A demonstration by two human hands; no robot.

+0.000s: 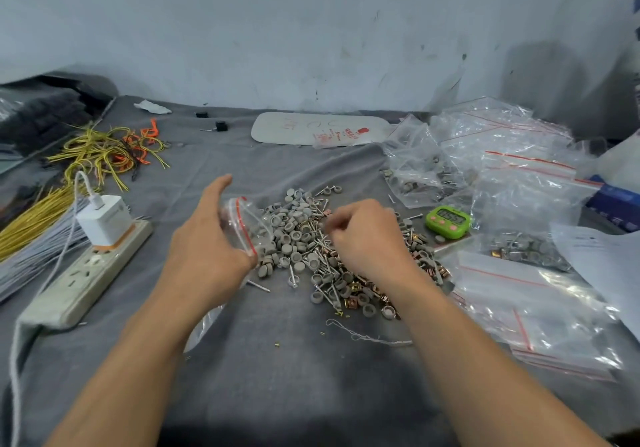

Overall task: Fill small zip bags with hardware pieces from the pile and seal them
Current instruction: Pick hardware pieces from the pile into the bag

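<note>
Shows the small zip bag (242,224), red-striped mouth open toward the pile (311,249), pinched in the left hand (207,238) just beside the heap's left edge. Places the right hand (367,235) on the pile, fingers curled; grip on any pieces impossible to tell. Suggests the filling step, sealing not yet begun. Calls next for carrying a pinch across into the bag mouth without scattering. Only loose pile pieces between. Farther out: green timer (448,221), filled bags (422,183) and empty bags (519,308) right, power strip (86,273) left.
</note>
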